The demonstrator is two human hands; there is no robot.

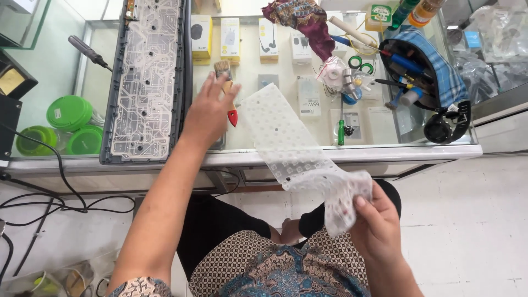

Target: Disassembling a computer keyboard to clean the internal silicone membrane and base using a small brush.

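Green round plastic lids: three
Opened grey keyboard shells with clear circuit film: one
White dimpled rubber key sheets: one
Red-tipped wooden-handled brushes: one
Green-handled screwdrivers: one
Bare hands: two

Dome sheet and brush at the glass counter

The translucent white rubber dome sheet, dotted with rows of small raised bumps and a few holes, runs as a long strip from the glass countertop down over its front edge; its lower end is crumpled and pinched in the right hand. The small paintbrush lies on the glass with pale bristles pointing away, wooden handle and red tip towards the person, partly covered by the open left hand resting on it.
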